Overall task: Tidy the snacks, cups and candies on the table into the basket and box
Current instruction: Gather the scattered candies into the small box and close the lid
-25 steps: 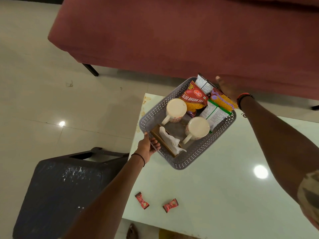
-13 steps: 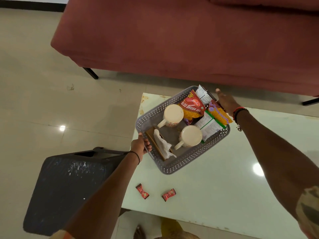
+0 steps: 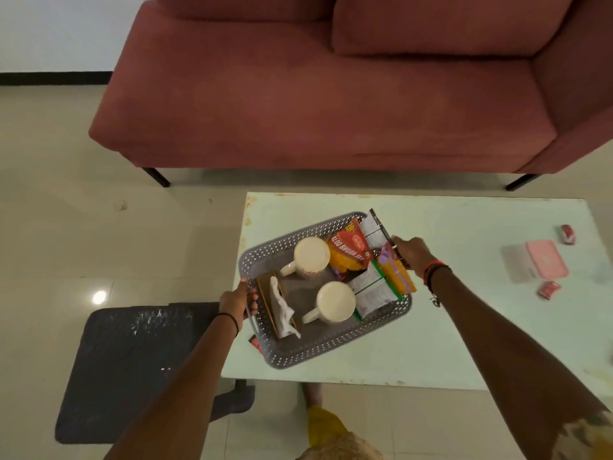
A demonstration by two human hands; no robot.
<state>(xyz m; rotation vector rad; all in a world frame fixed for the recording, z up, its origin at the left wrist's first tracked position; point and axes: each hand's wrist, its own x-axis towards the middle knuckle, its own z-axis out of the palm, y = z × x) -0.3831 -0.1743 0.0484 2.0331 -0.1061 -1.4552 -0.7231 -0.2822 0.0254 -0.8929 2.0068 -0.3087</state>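
Observation:
A grey perforated basket (image 3: 318,348) sits on the pale table (image 3: 464,343) near its left end. Inside are two white mugs (image 3: 311,255) (image 3: 335,302), a tissue holder (image 3: 277,305) and several snack packets, among them a red one (image 3: 350,250). My left hand (image 3: 237,298) grips the basket's left rim. My right hand (image 3: 411,252) grips its right rim beside the packets. A pink-lidded clear box (image 3: 537,263) lies at the table's right, with red candies (image 3: 569,233) (image 3: 549,289) beside it. Another red candy (image 3: 255,343) peeks out from under the basket's left corner.
A red sofa (image 3: 315,104) stands beyond the table. A dark plastic stool (image 3: 132,370) is on the floor to the left of the table. The tiled floor (image 3: 59,210) lies around it. My foot and a yellow garment (image 3: 323,423) show below the table's near edge.
Both hands have brought the basket nearer along the table, over where the two red candies lay. The view tilted up, bringing the sofa, the box and more candies into sight.

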